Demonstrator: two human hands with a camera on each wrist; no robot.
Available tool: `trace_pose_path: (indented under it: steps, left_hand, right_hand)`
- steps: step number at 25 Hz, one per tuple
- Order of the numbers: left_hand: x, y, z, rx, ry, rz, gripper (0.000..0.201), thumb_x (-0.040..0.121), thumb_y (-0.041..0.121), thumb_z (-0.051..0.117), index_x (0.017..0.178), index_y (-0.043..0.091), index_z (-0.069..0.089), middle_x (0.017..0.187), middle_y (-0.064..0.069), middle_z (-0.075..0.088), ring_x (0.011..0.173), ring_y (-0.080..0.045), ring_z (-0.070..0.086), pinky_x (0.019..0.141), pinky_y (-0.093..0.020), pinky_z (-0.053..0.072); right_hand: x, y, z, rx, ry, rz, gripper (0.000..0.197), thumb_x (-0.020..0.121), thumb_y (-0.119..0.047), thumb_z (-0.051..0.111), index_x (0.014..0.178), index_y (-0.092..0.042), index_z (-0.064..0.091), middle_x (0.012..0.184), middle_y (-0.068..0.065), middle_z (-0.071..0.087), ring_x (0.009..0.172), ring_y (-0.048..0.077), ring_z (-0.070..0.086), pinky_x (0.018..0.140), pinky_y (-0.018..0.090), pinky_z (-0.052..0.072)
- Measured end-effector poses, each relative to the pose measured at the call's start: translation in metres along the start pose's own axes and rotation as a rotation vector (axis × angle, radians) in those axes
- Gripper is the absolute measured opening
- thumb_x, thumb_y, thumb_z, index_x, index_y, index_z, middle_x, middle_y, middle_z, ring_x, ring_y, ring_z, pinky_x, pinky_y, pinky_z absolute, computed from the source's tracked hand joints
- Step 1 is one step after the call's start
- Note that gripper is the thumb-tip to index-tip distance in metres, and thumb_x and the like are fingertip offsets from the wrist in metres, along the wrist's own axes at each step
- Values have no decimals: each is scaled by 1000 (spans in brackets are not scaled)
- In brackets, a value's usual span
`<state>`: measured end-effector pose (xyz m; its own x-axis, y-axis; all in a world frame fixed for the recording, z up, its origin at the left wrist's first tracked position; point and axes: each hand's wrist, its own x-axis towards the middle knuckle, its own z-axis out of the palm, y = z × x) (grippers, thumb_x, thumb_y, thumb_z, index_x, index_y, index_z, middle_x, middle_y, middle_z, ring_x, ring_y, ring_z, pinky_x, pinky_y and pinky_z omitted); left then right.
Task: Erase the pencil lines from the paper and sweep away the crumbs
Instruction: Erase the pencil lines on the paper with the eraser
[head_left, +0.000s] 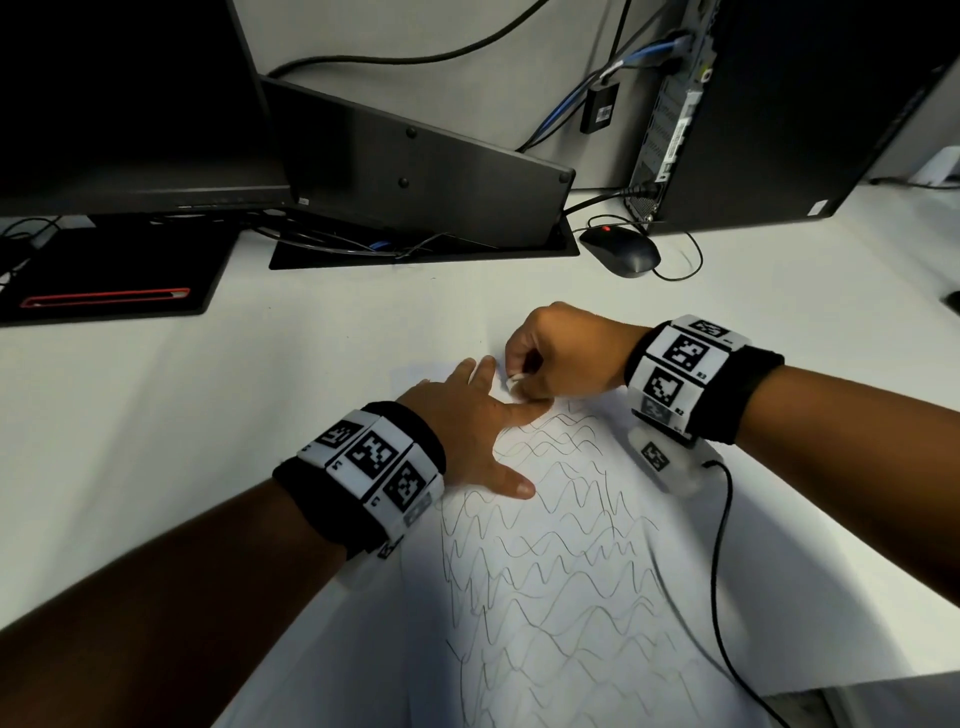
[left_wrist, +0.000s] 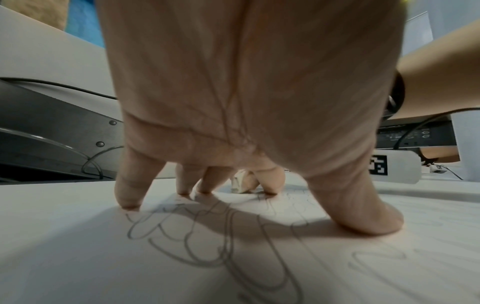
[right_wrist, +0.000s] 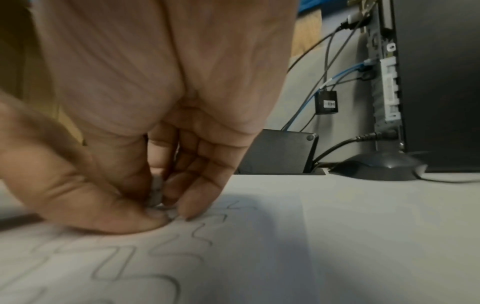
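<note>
**Left hand pins paper, right hand pinches eraser at far edge of lines**

Far left of the left hand: black pad (head_left: 104, 270) with a red strip, under the monitor (head_left: 119, 98). Well apart from both hands.

Left hand (head_left: 467, 431): flat on the paper (head_left: 571, 597), fingers spread and straight, thumb splayed toward the body. Left wrist view shows the fingertips (left_wrist: 128, 202) and thumb pressing down on the sheet, palm arched off it. Nothing held. Index finger points toward the right hand, tip just beside it.

Lines (head_left: 545, 545): wavy pencil rows, running from under the left palm and thumb down the sheet toward the body. The strip of paper beyond the fingertips looks blank.

Eraser (head_left: 514, 383): small, white, between the two hands at the top of the lines, just past the left index fingertip. Seen in the left wrist view (left_wrist: 240, 183) touching the paper. In the right wrist view it's mostly hidden by fingers.

Right hand (head_left: 558, 353): curled, knuckles up, thumb and fingers pinching the eraser and pressing it on the sheet. Right wrist view: thumb (right_wrist: 116, 216) low on the paper, blurred.

Beyond and right of the right hand: mouse (head_left: 621, 252), then PC tower (head_left: 779, 114) with cables. Crumbs: can't tell.
</note>
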<state>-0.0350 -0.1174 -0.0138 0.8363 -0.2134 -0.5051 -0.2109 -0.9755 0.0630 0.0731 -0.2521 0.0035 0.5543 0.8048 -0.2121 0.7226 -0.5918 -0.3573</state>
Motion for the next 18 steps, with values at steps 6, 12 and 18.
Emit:
trace_pose_path:
  steps: [6,12,18]
  left_hand:
    - [1,-1,0,3,-9,-5,92,81,78,51,150,56,-8,164,-14,-15,152,-28,-12,117,-52,24]
    - [1,-3,-1,-9,-11,-5,92,81,78,52,149,57,-7,164,-13,-16,152,-27,-13,116,-52,24]
    - [-1,-5,1,-16,11,-1,92,80,78,53,149,59,-5,165,-10,-14,152,-26,-11,116,-52,27]
  right_hand:
    - [4,3,-1,-33,22,-18,6,82,-23,68,84,-19,73,72,-12,64,69,6,59,60,17,43]
    - [3,4,-1,-46,62,3,6,82,-22,68,83,-18,73,67,-13,60,64,2,53,62,22,42]
    - [1,18,0,69,134,42,9,87,-17,64,86,-19,73,68,-13,63,66,0,56,71,24,46]
